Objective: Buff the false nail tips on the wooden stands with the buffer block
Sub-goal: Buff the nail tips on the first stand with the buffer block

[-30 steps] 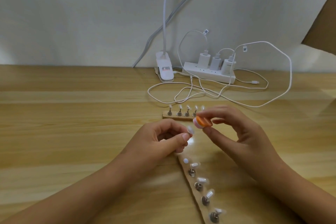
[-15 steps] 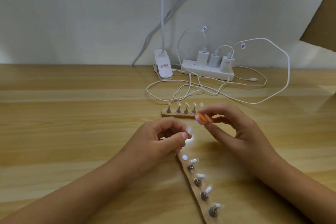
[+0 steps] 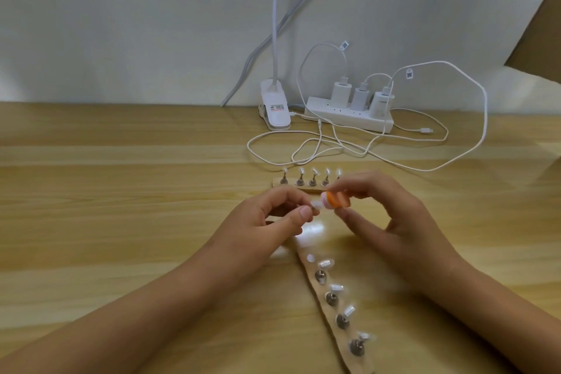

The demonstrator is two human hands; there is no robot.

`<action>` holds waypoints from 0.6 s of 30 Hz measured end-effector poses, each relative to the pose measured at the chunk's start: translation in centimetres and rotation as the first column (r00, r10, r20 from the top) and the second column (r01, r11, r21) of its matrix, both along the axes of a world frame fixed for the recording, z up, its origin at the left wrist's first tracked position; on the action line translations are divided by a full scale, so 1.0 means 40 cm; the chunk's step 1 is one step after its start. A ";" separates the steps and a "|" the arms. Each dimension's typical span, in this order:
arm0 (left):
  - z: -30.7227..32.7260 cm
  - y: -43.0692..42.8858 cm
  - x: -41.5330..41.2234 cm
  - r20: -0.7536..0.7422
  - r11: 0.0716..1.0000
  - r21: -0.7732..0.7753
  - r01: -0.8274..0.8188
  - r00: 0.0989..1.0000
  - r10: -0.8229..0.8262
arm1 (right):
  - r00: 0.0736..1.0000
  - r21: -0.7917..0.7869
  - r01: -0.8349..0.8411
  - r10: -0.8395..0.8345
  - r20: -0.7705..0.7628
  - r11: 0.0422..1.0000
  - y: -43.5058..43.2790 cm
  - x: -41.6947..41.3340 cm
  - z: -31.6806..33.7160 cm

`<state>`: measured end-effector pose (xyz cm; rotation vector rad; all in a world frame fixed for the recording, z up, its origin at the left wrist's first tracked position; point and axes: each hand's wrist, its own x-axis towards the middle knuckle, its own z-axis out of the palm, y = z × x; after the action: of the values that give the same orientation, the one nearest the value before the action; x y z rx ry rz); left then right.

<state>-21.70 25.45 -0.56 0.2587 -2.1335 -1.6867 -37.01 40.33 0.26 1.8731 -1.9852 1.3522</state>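
Moving closer, the buffer block (image 3: 335, 200) is now touching the nail tip (image 3: 317, 205).
Pinching that tip is the left hand (image 3: 273, 218); the right hand (image 3: 394, 222) is pinching the block over the bench (image 3: 121, 222).

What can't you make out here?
Head view:
- the nail tip is mostly hidden by the left hand
- the far wooden stand has its right end behind the right hand
- the near wooden stand is cut off by the bottom edge
- whether the buffer block touches the tip is too small to tell
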 end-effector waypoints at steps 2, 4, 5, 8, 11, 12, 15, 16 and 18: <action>0.001 0.003 -0.001 -0.007 1.000 0.018 -0.002 1.000 0.002 | 0.998 -0.020 0.014 -0.013 0.069 1.000 0.004 -0.005 0.007; 0.003 0.005 -0.002 -0.013 1.000 0.021 -0.006 1.000 0.006 | 0.999 -0.070 -0.034 0.035 0.025 0.997 0.005 0.008 0.011; 0.002 0.004 -0.002 -0.017 1.000 0.015 -0.007 1.000 0.007 | 0.998 -0.070 -0.053 0.051 -0.032 0.996 0.003 0.013 0.010; -0.002 0.005 -0.001 0.000 1.000 0.010 -0.022 1.000 0.022 | 0.999 0.037 0.007 -0.006 -0.033 0.999 0.002 -0.003 -0.001; -0.001 0.010 -0.003 0.012 0.999 0.043 -0.021 1.000 0.021 | 0.999 0.038 0.029 -0.030 0.031 0.999 0.007 -0.004 0.006; -0.001 0.010 -0.004 0.016 0.999 0.044 -0.017 1.000 0.016 | 1.000 0.006 0.002 -0.002 0.012 1.000 0.007 0.005 0.009; 0.002 0.009 -0.004 0.034 1.000 0.012 -0.001 0.999 0.000 | 0.994 -0.005 -0.046 0.045 -0.104 0.999 0.000 0.011 0.006; 0.003 0.010 -0.003 0.040 1.000 0.004 0.001 0.999 -0.001 | 0.996 0.013 -0.029 0.030 -0.084 1.000 0.001 0.004 0.003; 0.005 0.013 -0.001 0.043 1.000 -0.006 -0.002 0.999 0.002 | 1.000 0.014 0.010 -0.010 -0.009 1.000 0.006 -0.004 0.007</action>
<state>-21.75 25.95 -0.37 0.2984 -2.1686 -1.6874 -37.15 40.56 0.52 1.8689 -2.0022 1.3283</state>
